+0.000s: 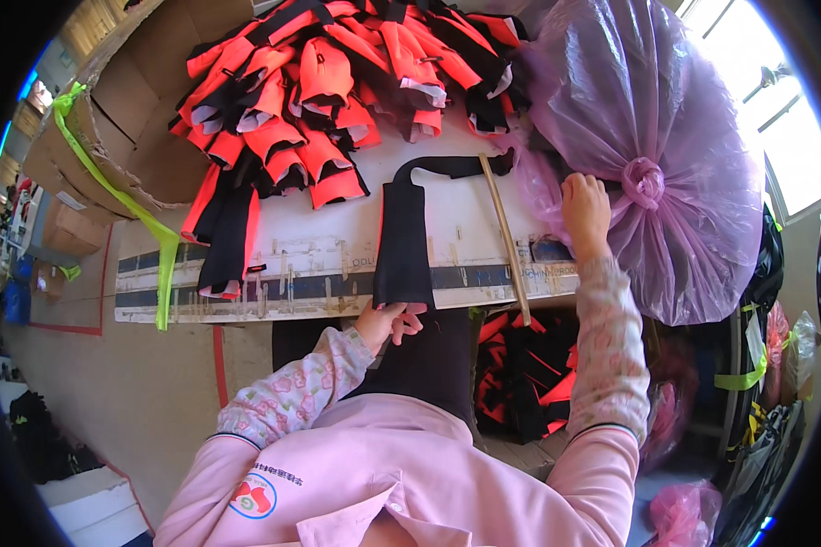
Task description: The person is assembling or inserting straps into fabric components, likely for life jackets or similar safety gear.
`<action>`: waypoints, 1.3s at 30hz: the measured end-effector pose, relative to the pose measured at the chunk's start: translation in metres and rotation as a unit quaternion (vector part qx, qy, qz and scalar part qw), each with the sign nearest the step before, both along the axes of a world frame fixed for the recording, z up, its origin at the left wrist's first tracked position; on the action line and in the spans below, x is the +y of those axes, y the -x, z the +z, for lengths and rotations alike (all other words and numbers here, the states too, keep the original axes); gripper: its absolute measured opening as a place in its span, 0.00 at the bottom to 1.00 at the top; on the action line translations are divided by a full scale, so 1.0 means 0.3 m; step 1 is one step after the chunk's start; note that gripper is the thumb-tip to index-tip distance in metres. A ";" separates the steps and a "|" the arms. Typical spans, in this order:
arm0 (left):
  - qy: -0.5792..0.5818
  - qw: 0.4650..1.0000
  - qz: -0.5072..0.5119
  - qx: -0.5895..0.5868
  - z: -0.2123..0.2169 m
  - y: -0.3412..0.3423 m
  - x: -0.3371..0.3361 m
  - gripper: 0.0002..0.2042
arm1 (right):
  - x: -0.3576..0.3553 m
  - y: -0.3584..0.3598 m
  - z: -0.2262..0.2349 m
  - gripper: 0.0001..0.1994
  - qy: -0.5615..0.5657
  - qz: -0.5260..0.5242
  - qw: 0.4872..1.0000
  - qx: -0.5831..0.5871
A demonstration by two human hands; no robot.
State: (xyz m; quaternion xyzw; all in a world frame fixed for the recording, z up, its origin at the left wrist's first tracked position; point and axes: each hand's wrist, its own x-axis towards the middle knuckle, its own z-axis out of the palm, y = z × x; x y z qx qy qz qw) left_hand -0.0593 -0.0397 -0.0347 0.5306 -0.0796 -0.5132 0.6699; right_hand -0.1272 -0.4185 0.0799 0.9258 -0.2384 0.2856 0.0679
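A black fabric piece (401, 242) with an orange edge lies lengthwise at the front of the white table, its narrow strap (447, 166) curving away to the right at the top. My left hand (389, 325) is at its lower end by the table's front edge, thumb and fingers closing on the fabric's rim. Further right, my right hand (586, 210) is closed, fingers curled, beside a knotted pink plastic bag (684, 118); what it grips is hidden. Between the hands, a thin wooden strip (504, 232) lies across the table, its near end past the edge.
Orange and black fabric pieces (324, 77) are heaped at the back of the white table (465, 273). A cardboard box (169, 118) stands at left, with a yellow-green strip (167, 246) hanging from it. More such pieces (524, 374) are piled below the table.
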 end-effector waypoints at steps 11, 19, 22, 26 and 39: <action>0.005 1.000 -0.009 0.007 0.021 0.013 0.005 0.15 | -0.180 -0.067 -0.118 0.12 -0.076 -0.225 0.943 0.232; 0.009 1.000 0.001 0.002 0.011 0.002 0.012 0.15 | -0.121 -0.079 0.038 0.16 -0.127 -0.172 0.976 -0.049; 0.005 1.000 -0.002 0.007 0.000 0.004 0.011 0.15 | -0.116 -0.039 0.067 0.20 -0.326 0.009 0.925 -0.196; 0.009 1.000 -0.005 0.008 -0.005 0.004 0.014 0.14 | -0.101 0.004 0.064 0.20 -0.445 0.125 0.863 -0.204; -0.020 0.999 0.013 0.027 0.022 0.004 0.011 0.12 | 0.254 0.116 0.278 0.11 -0.229 0.217 0.927 -0.203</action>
